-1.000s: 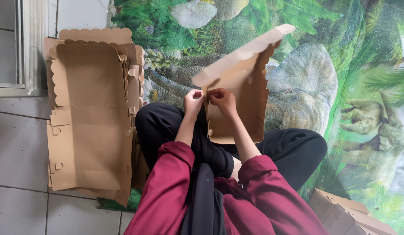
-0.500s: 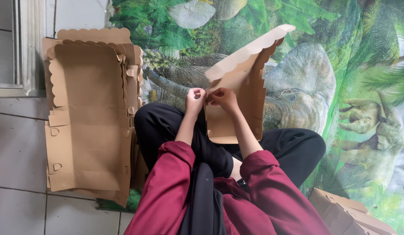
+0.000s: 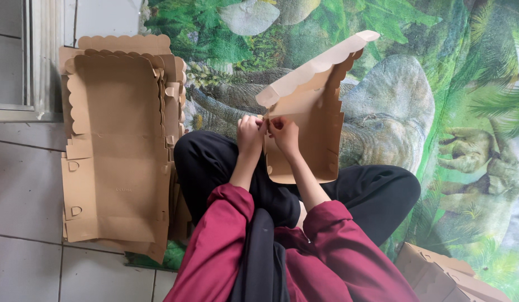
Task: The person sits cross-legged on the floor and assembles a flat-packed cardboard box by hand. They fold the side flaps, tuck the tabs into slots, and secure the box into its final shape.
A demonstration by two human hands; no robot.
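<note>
I sit cross-legged in black trousers and maroon sleeves on a mat. A half-folded brown cardboard box with a scalloped lid edge stands tilted above my lap. My left hand pinches the box's left corner. My right hand grips the same corner from the inside, fingertips almost touching the left hand. The lid flap rises up and to the right.
A stack of flat, unfolded brown box blanks with scalloped edges lies at my left on the tiled floor. Folded cardboard boxes sit at the lower right. A green printed mat with animal pictures covers the floor ahead.
The box has tipped slightly, its lid edge shifting a little right and up. Both hands stay pinched at the same corner.
</note>
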